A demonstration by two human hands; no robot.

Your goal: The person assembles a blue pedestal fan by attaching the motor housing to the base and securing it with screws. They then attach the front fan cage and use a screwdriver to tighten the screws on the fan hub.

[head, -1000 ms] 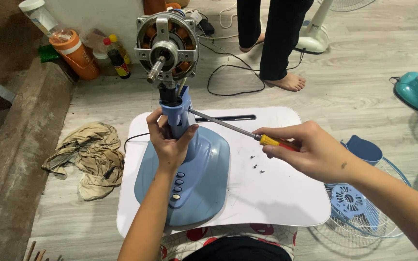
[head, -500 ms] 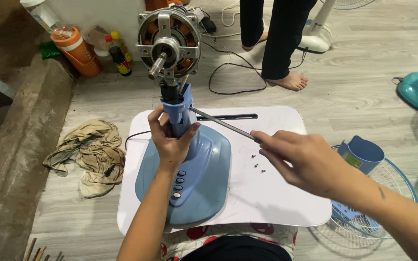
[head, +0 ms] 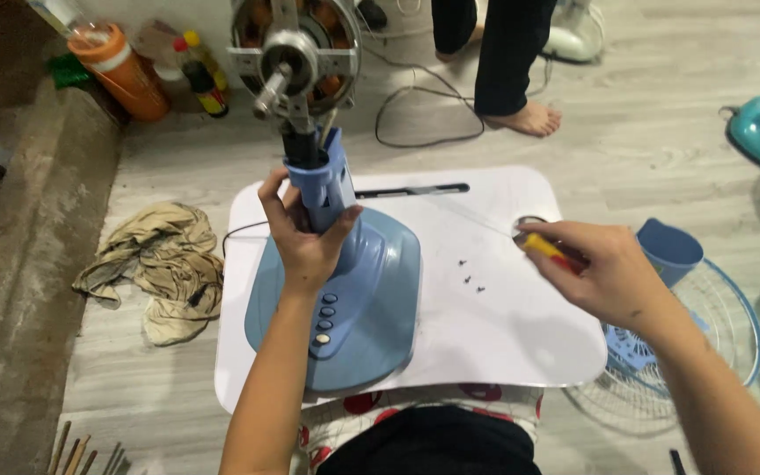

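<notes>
Nearest the camera, the blue fan base [head: 336, 308] sits on the white tray table [head: 503, 352], its row of buttons facing six o'clock. The left hand [head: 305, 237] is wrapped tight around the blue neck [head: 327, 189] rising from that base, fingers closed on it. At three o'clock the right hand [head: 600, 273] grips the red-and-yellow handle of a screwdriver [head: 543, 248], fingers curled narrow around it, with the thin shaft running toward ten o'clock, its tip short of the neck. Between the hands, three small dark screws [head: 471, 279] lie loose on the tray, so the dismantling looks partly done: grille [head: 705, 369] and blue cap [head: 668, 251] lie off at four o'clock, and the bare motor [head: 292, 57] at twelve o'clock still sits on the neck. The shaft is blurred and its tip hard to place. Beyond, a bystander's legs [head: 503, 53] are cut off by the top edge.
</notes>
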